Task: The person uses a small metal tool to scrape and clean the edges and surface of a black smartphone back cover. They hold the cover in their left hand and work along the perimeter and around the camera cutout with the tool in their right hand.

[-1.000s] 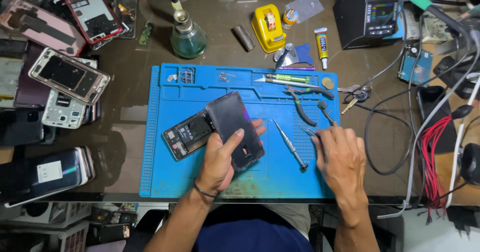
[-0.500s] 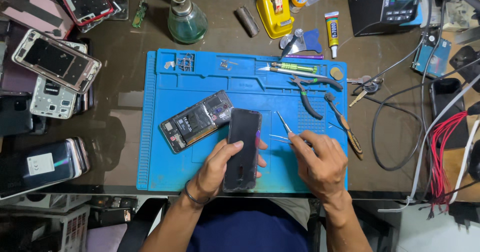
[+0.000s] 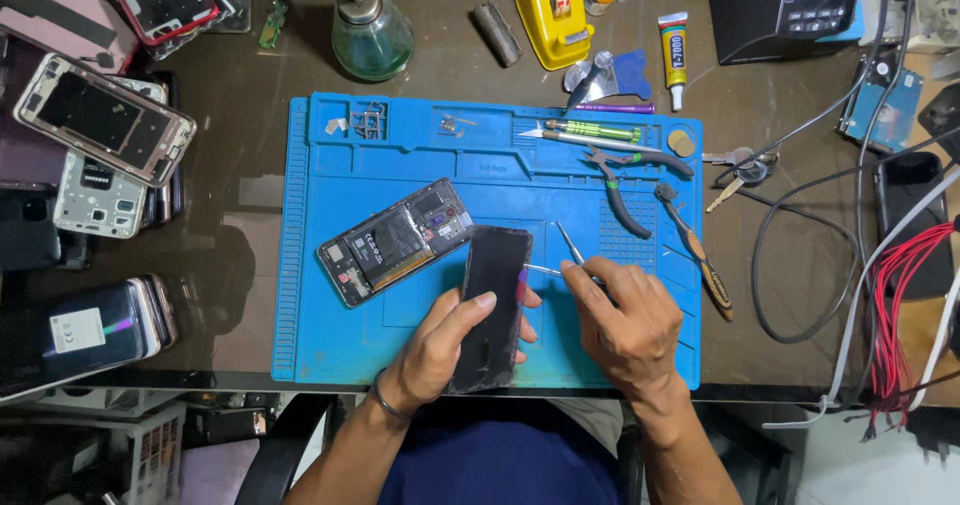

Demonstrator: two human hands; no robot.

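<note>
My left hand [image 3: 440, 350] grips a black phone screen panel [image 3: 492, 290], holding it lengthwise over the near part of the blue work mat [image 3: 330, 345]. My right hand [image 3: 625, 320] holds metal tweezers [image 3: 550, 269], whose tips touch the panel's right edge. An opened phone body [image 3: 395, 242] with exposed internals lies tilted on the mat just left of the panel. A thin screwdriver [image 3: 570, 242] lies beside my right hand's fingers.
Pliers [image 3: 620, 180], a wooden-handled tool [image 3: 695, 250] and pens rest on the mat's right side. A green glass bottle [image 3: 372, 30], a yellow tool [image 3: 552, 10] and a glue tube [image 3: 675, 50] stand behind. Phone frames [image 3: 100, 120] pile at left; cables and red wires [image 3: 890, 305] at right.
My left hand turned the black panel from a tilted position to lengthwise and brought it nearer. My right hand picked up the tweezers and moved them to the panel's edge.
</note>
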